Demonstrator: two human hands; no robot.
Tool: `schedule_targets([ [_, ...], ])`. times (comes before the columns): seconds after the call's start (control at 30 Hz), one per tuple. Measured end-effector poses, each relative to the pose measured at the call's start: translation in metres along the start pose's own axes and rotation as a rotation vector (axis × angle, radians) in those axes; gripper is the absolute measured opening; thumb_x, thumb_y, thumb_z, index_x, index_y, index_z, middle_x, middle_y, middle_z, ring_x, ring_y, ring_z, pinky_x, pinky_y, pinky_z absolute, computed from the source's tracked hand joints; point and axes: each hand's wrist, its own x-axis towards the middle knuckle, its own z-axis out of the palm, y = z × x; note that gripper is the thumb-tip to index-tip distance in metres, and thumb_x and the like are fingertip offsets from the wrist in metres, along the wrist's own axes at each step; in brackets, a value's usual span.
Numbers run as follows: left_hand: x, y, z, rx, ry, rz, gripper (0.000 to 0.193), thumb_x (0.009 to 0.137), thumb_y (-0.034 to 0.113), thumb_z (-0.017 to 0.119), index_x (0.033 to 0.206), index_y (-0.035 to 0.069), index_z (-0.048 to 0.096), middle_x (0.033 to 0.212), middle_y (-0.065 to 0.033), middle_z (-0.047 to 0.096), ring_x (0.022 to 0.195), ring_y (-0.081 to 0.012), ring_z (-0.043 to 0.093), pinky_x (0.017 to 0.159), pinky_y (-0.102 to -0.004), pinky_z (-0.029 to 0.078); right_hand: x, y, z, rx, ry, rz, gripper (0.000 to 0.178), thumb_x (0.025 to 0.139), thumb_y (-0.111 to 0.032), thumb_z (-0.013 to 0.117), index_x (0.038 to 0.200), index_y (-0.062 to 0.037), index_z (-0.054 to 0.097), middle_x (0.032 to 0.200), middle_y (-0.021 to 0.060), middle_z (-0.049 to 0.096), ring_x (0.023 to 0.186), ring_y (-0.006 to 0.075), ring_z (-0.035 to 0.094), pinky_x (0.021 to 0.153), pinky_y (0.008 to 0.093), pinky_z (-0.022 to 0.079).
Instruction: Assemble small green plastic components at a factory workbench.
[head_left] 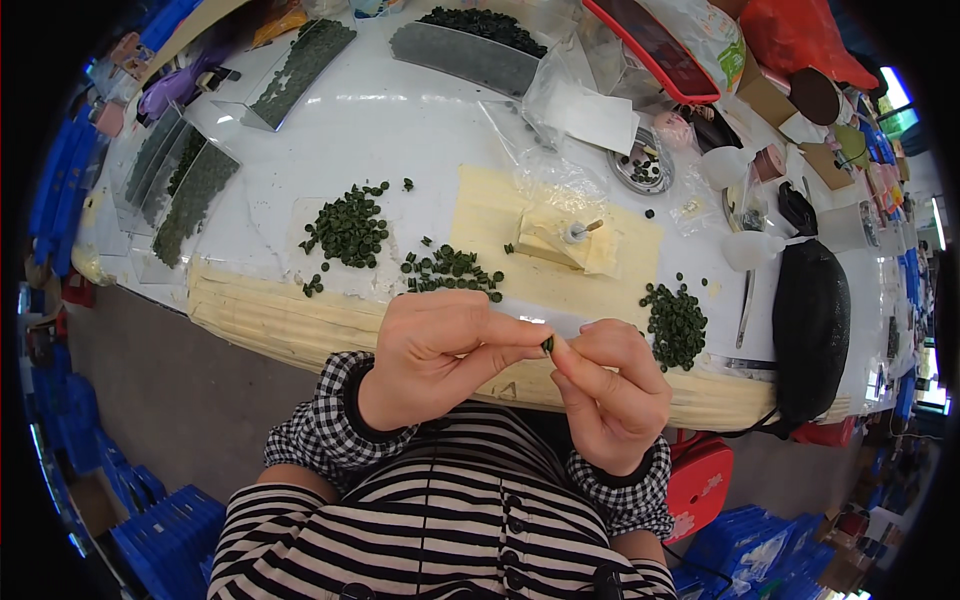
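Observation:
A small dark green round piece (pixel 547 344) is pinched between my two hands, above the table's front edge. Thumb and index finger of my left hand (pixel 440 350) close on it from the left. From the right, the fingertips of my right hand (pixel 612 385) press against it too. Beyond my left hand lie a loose pile of similar green pieces (pixel 455 270) and a larger heap (pixel 347 228). Another heap of green pieces (pixel 677 325) sits just right of my right hand. A cream block (pixel 555 245) with a small nozzle-like tip stands on a yellow sheet (pixel 480 215).
Clear trays of green pieces stand at the back, one a curved bin (pixel 465 62), another a slanted tray (pixel 300 75). A black bag (pixel 812 330) lies at the right edge beside tweezers (pixel 746 308). A round metal dish (pixel 642 165) and a red-framed case (pixel 660 45) are farther back.

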Motion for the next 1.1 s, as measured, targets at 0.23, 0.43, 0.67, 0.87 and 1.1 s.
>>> schedule_targets([
  [0.23, 0.0005, -0.0001, 0.0012, 0.019, 0.015, 0.018, 0.020, 0.075, 0.003, 0.079, 0.095, 0.006, 0.076, 0.054, -0.0003, 0.053, 0.048, -0.0086, 0.042, 0.044, -0.0236, 0.030, -0.0005, 0.0000, 0.0017, -0.007, 0.013, 0.003, 0.033, 0.072, 0.004, 0.075, 0.103, -0.0041, 0.073, 0.087, 0.0059, 0.065, 0.074, 0.0225, 0.059, 0.073, 0.0349, 0.050],
  [0.43, 0.0006, -0.0013, 0.0004, 0.013, -0.002, 0.024, 0.021, 0.076, 0.003, 0.079, 0.096, 0.005, 0.075, 0.056, -0.0006, 0.052, 0.048, -0.0074, 0.043, 0.044, -0.0229, 0.030, -0.0004, -0.0003, 0.0020, 0.004, 0.014, 0.014, 0.034, 0.072, 0.004, 0.075, 0.105, -0.0043, 0.073, 0.087, 0.0059, 0.065, 0.074, 0.0220, 0.059, 0.074, 0.0351, 0.050],
  [0.67, 0.0006, 0.0020, 0.0035, -0.027, 0.010, -0.045, 0.023, 0.077, 0.001, 0.077, 0.100, 0.004, 0.074, 0.056, 0.0002, 0.050, 0.048, -0.0064, 0.040, 0.045, -0.0232, 0.028, 0.0014, -0.0022, 0.0035, 0.027, 0.040, 0.044, 0.033, 0.073, 0.006, 0.074, 0.106, -0.0025, 0.072, 0.086, 0.0066, 0.064, 0.074, 0.0205, 0.059, 0.066, 0.0311, 0.048],
  [0.87, -0.0001, 0.0010, 0.0057, -0.010, 0.028, -0.013, 0.023, 0.077, 0.002, 0.077, 0.099, 0.004, 0.074, 0.059, -0.0012, 0.053, 0.049, -0.0081, 0.043, 0.046, -0.0238, 0.030, 0.0013, -0.0032, 0.0056, 0.017, 0.057, 0.044, 0.034, 0.074, 0.007, 0.072, 0.107, -0.0004, 0.071, 0.085, 0.0079, 0.064, 0.074, 0.0201, 0.059, 0.064, 0.0294, 0.048],
  [1.1, -0.0021, 0.0042, 0.0055, 0.002, 0.042, -0.029, 0.019, 0.075, 0.002, 0.079, 0.093, 0.004, 0.074, 0.067, -0.0049, 0.065, 0.052, -0.0116, 0.054, 0.047, -0.0242, 0.038, 0.0019, -0.0057, 0.0052, 0.006, 0.050, 0.062, 0.035, 0.075, 0.008, 0.071, 0.109, -0.0002, 0.071, 0.087, 0.0085, 0.064, 0.075, 0.0206, 0.060, 0.065, 0.0290, 0.048],
])
